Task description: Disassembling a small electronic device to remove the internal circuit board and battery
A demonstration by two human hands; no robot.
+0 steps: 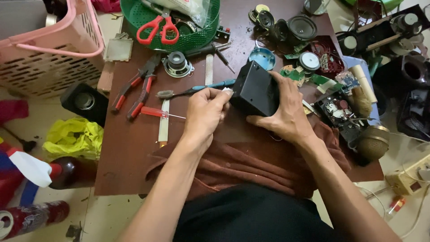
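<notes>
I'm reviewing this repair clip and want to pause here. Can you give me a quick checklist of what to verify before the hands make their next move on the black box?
1. Black box steadied: ok. The right hand grips it from the side on the brown table.
2. Left hand at the box edge: ok. It pinches a small white piece against it; what the piece is, cannot tell.
3. Tools within reach: ok. The red screwdriver, brush and red-handled pliers lie just left of the hands.
4. Brown cloth under the wrists: ok, lying flat.
5. Space right of the box: not ok, crowded with loose speakers and circuit boards.
</notes>
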